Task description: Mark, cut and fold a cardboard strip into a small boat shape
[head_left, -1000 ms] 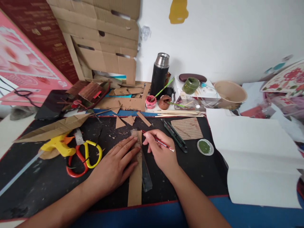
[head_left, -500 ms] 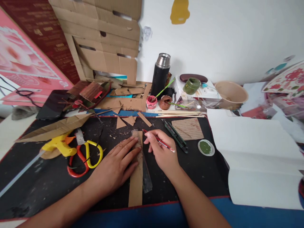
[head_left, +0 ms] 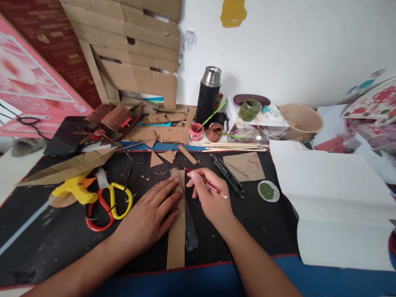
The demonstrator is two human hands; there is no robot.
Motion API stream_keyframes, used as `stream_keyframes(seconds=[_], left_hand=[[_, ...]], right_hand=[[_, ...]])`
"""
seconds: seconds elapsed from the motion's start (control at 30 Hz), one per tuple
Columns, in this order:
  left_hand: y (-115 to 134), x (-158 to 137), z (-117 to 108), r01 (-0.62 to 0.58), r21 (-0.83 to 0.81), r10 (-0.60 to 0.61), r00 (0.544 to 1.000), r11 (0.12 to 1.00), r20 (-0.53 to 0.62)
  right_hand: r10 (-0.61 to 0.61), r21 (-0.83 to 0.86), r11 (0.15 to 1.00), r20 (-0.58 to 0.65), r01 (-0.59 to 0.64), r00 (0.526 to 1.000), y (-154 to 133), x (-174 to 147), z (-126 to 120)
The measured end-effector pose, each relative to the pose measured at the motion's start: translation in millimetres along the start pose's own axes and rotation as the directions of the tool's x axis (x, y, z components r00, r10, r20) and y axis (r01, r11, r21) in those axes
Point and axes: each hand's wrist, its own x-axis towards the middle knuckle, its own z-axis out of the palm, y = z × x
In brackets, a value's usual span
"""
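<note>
Cardboard [head_left: 175, 251] lies in front of me as 1 narrow strip on the black mat [head_left: 262, 235], with a clear ruler [head_left: 191, 237] slanting across it, its near end jutting past the right edge. My left hand [head_left: 148, 212] is spread flat over the 2 of them, fingers side by side and pressing down, gripping nothing. My right hand [head_left: 213, 202] is pinched round a red pencil [head_left: 213, 188], its tip by the far end of the ruler. I'd judge the cardboard light and fairly stiff along its length, yet easy to crease, so I'd lift it by its 2 long edges. The ruler looks smooth and likely to skid (clear plastic, I think), so firm pressure at its middle suits it; the thin pencil is best held low, near the point. As for writing, the pale marking on the pencil is too small for me to read, as are the gold lettering on the dark red panel [head_left: 46, 24] and the printed line on the cardboard offcut [head_left: 157, 134] behind. I can make out no brand.
</note>
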Motion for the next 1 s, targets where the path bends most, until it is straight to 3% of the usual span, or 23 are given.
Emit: stream_keyframes(seconds=[1.0], left_hand=[[0.7,-0.6,0.7,0.02,-0.022,-0.019,1.0,1.0,0.007]], right_hand=[[-0.033,-0.103,0.994,0.047,0.038,0.998,-1.4,-0.5,-0.4]])
